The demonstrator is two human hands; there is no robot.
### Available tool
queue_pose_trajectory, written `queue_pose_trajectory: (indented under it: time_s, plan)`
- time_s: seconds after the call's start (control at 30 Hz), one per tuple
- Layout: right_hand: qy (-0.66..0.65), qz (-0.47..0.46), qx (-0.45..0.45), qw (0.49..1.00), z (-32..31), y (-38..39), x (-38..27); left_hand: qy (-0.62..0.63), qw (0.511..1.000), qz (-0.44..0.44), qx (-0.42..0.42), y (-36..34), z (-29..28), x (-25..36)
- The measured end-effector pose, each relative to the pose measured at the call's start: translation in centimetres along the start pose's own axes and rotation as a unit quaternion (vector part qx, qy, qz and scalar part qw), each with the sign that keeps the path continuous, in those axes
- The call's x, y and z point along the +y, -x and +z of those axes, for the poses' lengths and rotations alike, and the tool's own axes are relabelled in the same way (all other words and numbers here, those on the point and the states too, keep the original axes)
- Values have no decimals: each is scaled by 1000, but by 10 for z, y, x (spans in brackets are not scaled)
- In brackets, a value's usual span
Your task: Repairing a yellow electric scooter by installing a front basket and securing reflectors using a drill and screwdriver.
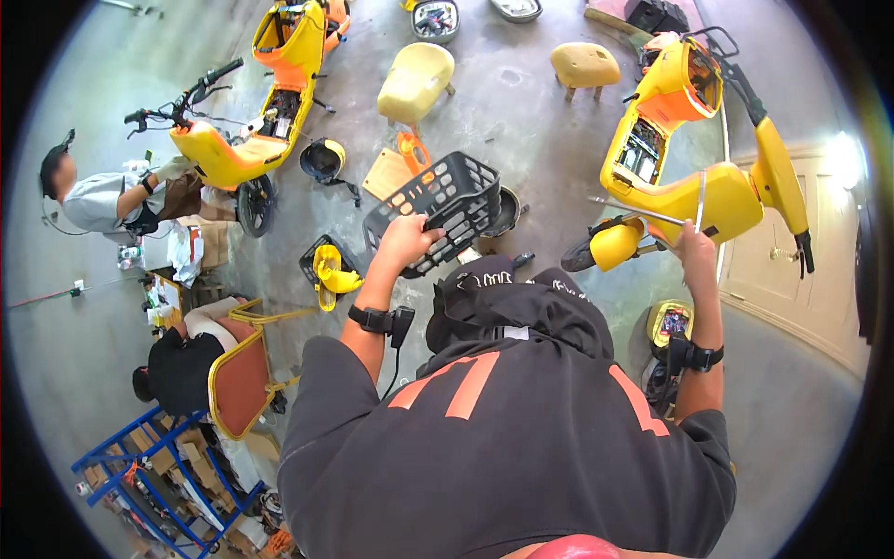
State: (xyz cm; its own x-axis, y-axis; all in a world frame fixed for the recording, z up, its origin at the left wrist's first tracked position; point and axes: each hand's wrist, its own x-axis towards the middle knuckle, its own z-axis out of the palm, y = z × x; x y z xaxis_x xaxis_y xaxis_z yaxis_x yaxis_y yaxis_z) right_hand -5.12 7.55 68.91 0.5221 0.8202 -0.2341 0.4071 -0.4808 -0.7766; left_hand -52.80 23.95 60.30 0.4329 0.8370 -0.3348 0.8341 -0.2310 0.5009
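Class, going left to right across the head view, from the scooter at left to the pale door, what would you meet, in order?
Yellow scooter → black basket, gripped by the left hand → right hand, gripping a metal tool → pale door.

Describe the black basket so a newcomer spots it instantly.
Start at the dark shirt with orange stripes, bottom centre. Go up and left to the left hand, which grips the black basket. Its rows of holes set it apart from the smooth yellow piece above.
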Motion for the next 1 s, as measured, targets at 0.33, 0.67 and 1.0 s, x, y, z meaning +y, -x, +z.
queue_pose_trajectory:
  time_s: [0.33, 0.67, 1.0]
  plan:
    - [161, -69, 95, 980, -110, 166, 110, -58, 993, 106, -8, 56, 79, 208]
    - [15, 151, 204, 967, -203, 257, 290, -46, 939, 322, -115, 89, 172, 409]
    - [7, 231, 231, 945, -221, 279, 300, -170, 840, 492, -153, 37, 285, 494]
